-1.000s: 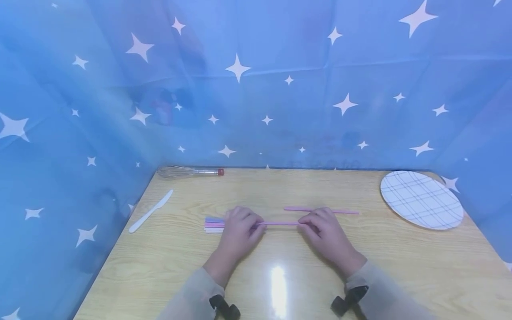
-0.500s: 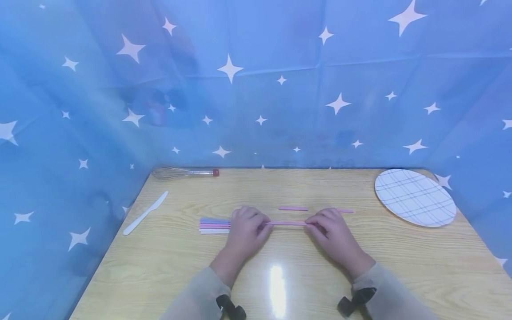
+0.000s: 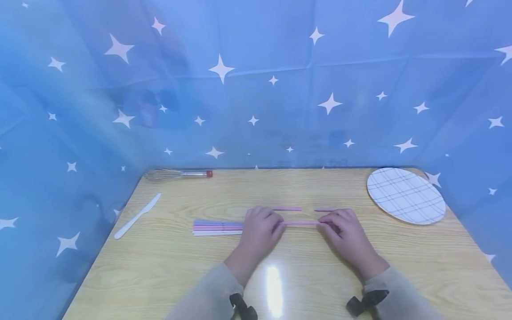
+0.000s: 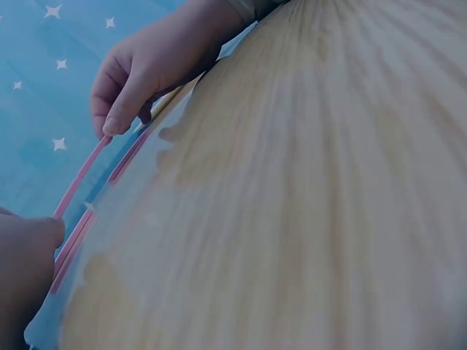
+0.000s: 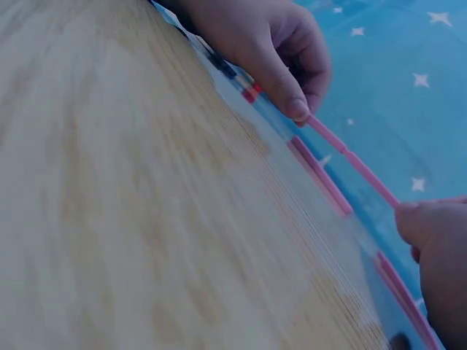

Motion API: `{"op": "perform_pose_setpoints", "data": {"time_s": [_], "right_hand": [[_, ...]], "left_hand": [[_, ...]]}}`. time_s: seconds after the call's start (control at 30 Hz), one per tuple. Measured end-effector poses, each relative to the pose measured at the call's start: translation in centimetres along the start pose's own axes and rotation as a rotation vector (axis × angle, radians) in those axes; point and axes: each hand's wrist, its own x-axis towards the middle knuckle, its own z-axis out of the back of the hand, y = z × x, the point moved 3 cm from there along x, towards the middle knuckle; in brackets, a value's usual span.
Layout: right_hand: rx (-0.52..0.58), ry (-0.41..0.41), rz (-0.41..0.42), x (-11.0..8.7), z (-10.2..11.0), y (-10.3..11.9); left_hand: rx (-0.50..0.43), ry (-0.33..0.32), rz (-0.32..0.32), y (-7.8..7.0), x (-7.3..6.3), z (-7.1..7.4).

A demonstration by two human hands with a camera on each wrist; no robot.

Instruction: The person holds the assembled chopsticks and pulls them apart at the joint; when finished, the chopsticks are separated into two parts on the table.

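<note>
A thin pink drinking straw (image 3: 301,223) stretches level between my two hands, close over the table. Finger and thumb of my left hand (image 3: 260,233) pinch its left end; my right hand (image 3: 350,235) pinches the other end the same way. In the right wrist view the held straw (image 5: 368,175) shows a ridged joint partway along. Just behind it lie two pink straw pieces, a left piece (image 3: 288,209) and a right piece (image 3: 323,210), with a gap between them. A row of purple, pink and white straws (image 3: 210,228) lies at left, its right end hidden by my left hand.
On the wooden table (image 3: 192,275), a whisk (image 3: 178,174) lies at the back left and a white plastic knife (image 3: 138,216) at the left side. A checked oval plate (image 3: 406,195) sits at the back right. A blue star-patterned curtain (image 3: 240,102) encloses the table.
Both hands have moved right along the table with the pink straw still between them. More of the straw row and the gap between the two pieces now show. The head view has turned slightly right.
</note>
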Motion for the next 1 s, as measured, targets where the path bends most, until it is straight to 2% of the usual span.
{"op": "perform_pose_setpoints", "data": {"time_s": [0.1,0.2,0.33,0.5,1.0], "right_hand": [[-0.008,-0.008,-0.013,-0.2,0.5,-0.4],[-0.016,-0.011,-0.021,-0.3,1.0,-0.8],[-0.029,-0.028,-0.025,-0.7,1.8,-1.4],[-0.046,-0.05,-0.014,-0.9,2.4,-1.8],[-0.05,-0.024,-0.041,-1.3,2.5,-2.6]], "left_hand": [[0.018,0.016,0.02,-0.6,0.5,-0.6],[0.026,0.003,0.025,-1.1,0.8,-1.1],[0.019,-0.033,-0.002,-1.9,1.4,-1.4],[0.007,-0.039,-0.021,-2.5,2.0,-1.6],[-0.068,-0.016,0.068,-2.6,1.9,-1.9]]}}
